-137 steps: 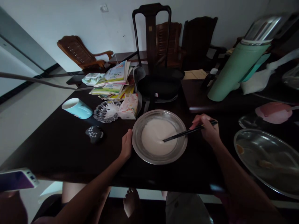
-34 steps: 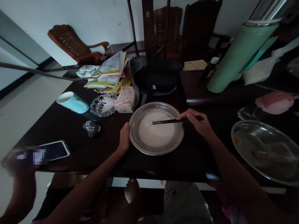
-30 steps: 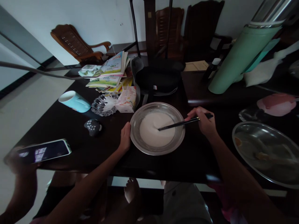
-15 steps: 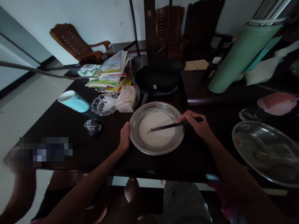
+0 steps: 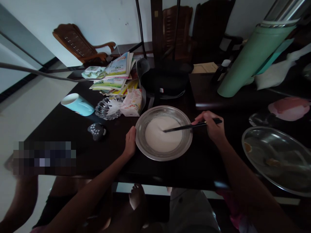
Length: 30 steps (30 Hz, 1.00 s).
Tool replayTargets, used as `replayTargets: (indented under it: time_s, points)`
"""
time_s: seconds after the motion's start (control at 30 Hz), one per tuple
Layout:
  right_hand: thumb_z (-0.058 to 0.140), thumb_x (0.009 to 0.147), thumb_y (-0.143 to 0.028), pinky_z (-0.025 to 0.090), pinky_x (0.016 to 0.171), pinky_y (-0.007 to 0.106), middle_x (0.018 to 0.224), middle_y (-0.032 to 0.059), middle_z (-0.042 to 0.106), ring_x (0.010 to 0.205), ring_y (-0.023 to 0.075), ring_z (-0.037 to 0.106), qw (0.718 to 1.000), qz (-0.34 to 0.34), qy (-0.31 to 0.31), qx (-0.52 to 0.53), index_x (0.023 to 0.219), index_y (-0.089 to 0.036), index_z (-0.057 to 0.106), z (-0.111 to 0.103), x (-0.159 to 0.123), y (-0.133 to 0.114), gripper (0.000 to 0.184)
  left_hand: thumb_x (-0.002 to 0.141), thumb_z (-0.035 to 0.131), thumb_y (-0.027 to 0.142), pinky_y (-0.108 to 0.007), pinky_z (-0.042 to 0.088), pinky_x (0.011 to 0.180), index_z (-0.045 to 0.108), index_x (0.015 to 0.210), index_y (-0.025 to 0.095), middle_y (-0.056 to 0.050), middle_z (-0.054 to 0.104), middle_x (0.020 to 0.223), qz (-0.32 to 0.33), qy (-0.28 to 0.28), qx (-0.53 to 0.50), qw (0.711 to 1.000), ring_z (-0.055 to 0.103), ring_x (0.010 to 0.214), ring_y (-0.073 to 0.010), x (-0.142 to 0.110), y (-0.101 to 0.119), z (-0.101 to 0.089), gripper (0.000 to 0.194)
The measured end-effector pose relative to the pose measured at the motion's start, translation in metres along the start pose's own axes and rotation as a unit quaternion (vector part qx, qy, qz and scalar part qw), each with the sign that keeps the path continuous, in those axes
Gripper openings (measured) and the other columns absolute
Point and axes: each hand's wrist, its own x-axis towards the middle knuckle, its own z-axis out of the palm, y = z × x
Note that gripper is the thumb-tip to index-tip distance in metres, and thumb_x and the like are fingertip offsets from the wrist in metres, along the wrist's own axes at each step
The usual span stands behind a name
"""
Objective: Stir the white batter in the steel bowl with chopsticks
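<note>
A round metal bowl [image 5: 163,157] stands on the dark table in front of me. It holds a smooth, whitish liquid batter [image 5: 162,140]. My left hand [image 5: 130,141] grips the bowl's left rim, its fingers held together against the outside wall. Over the right rim, my right hand [image 5: 213,127] is closed around a pair of dark chopsticks [image 5: 186,127]. Their tips dip into the batter near its middle, and the back ends stick out past my fingers.
Left of the bowl are a tissue pack [image 5: 132,103], a glass dish [image 5: 104,110], a light-blue cup [image 5: 79,104] and a dark grey object with pale spots [image 5: 96,131]. A large metal tray [image 5: 255,176] and green thermos [image 5: 245,61] stand right. Another person's arm [image 5: 25,197] reaches in at left.
My right hand has moved right with the chopsticks, and their tips have shifted right and slightly up through the batter. My left hand stays on the bowl.
</note>
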Motion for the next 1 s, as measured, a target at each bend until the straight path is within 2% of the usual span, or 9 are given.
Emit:
replayTargets:
  time_s: [0.07,0.2,0.37,0.53,0.63,0.7,0.77,0.93,1.0]
  points:
    - [0.051,0.096,-0.044,0.051,0.068,0.032,0.067,0.0006,0.071,0.066,0.0168,0.066,0.999,0.002,-0.032,0.019,0.082,-0.025,0.075,0.0002,-0.0003,0.0002,0.033,0.092,0.049,0.052,-0.027,0.039,0.058,0.041,0.059,0.022,0.003,0.041,0.06,0.007,-0.004,0.0,1.0,0.038,0.059,-0.0145,0.0002,-0.0014,-0.0004,0.045]
    - [0.056,0.093,-0.043,0.051,0.081,0.034,0.083,0.0032,0.075,0.084,0.0194,0.067,0.99,-0.04,-0.123,-0.052,0.085,-0.025,0.077,0.0012,0.0004,-0.0022,0.03,0.089,0.05,0.058,-0.027,0.038,0.058,0.042,0.061,0.022,0.003,0.04,0.061,0.011,-0.009,-0.003,1.0,0.037,0.059,-0.0141,0.0004,-0.003,-0.0005,0.046]
    - [0.05,0.097,-0.042,0.05,0.068,0.031,0.067,0.0013,0.07,0.067,0.0164,0.064,1.0,-0.03,0.002,-0.004,0.079,-0.024,0.075,-0.0019,0.0009,-0.0006,0.035,0.088,0.048,0.058,-0.026,0.038,0.06,0.043,0.062,0.022,0.003,0.043,0.064,0.001,-0.008,0.012,1.0,0.039,0.063,-0.014,0.0,-0.0011,0.0001,0.045]
    - [0.054,0.094,-0.041,0.05,0.079,0.033,0.082,0.0039,0.074,0.082,0.0184,0.066,0.987,-0.049,-0.146,-0.048,0.082,-0.025,0.078,0.0005,0.0009,-0.0017,0.032,0.089,0.047,0.055,-0.027,0.04,0.063,0.047,0.063,0.021,0.003,0.046,0.064,-0.008,-0.003,0.007,1.0,0.041,0.064,-0.0139,0.0003,-0.0008,-0.0004,0.043]
    - [0.056,0.093,-0.042,0.049,0.079,0.033,0.08,0.0034,0.074,0.081,0.0183,0.065,0.994,-0.046,-0.073,-0.065,0.08,-0.025,0.077,-0.0019,0.002,-0.0021,0.03,0.088,0.047,0.06,-0.027,0.041,0.063,0.048,0.064,0.021,0.003,0.047,0.064,-0.004,-0.005,0.005,1.0,0.042,0.064,-0.014,-0.0003,0.0,-0.0001,0.046]
    - [0.053,0.094,-0.043,0.049,0.069,0.032,0.069,0.0021,0.071,0.069,0.0171,0.065,0.999,-0.021,0.014,-0.026,0.077,-0.024,0.074,-0.0051,0.0024,-0.0006,0.034,0.086,0.045,0.066,-0.027,0.043,0.062,0.048,0.063,0.021,0.002,0.047,0.063,-0.004,-0.008,0.005,1.0,0.043,0.063,-0.0144,-0.0011,0.0016,0.0005,0.05]
    - [0.051,0.095,-0.045,0.048,0.061,0.031,0.059,0.0013,0.068,0.06,0.0168,0.062,0.999,-0.002,0.04,0.022,0.075,-0.023,0.072,-0.0069,0.0022,0.001,0.037,0.084,0.044,0.071,-0.028,0.044,0.062,0.048,0.062,0.021,0.002,0.048,0.063,-0.004,-0.007,0.008,1.0,0.044,0.063,-0.015,-0.002,0.0036,0.0007,0.054]
    - [0.054,0.094,-0.041,0.051,0.074,0.033,0.079,0.0051,0.073,0.079,0.0192,0.065,0.991,-0.015,-0.133,-0.033,0.081,-0.023,0.077,-0.0034,0.0003,-0.0019,0.033,0.086,0.037,0.074,-0.03,0.045,0.069,0.053,0.07,0.02,-0.001,0.054,0.071,0.005,-0.022,0.044,0.999,0.049,0.071,-0.0175,-0.0039,0.003,-0.0035,0.058]
    - [0.055,0.094,-0.039,0.05,0.08,0.034,0.087,0.0052,0.074,0.085,0.0192,0.065,0.988,-0.037,-0.132,-0.071,0.086,-0.024,0.078,-0.003,-0.0002,-0.0038,0.029,0.086,0.035,0.074,-0.031,0.045,0.071,0.054,0.073,0.02,-0.001,0.055,0.073,0.01,-0.037,0.058,0.998,0.05,0.073,-0.0181,-0.0054,0.0004,-0.0062,0.059]
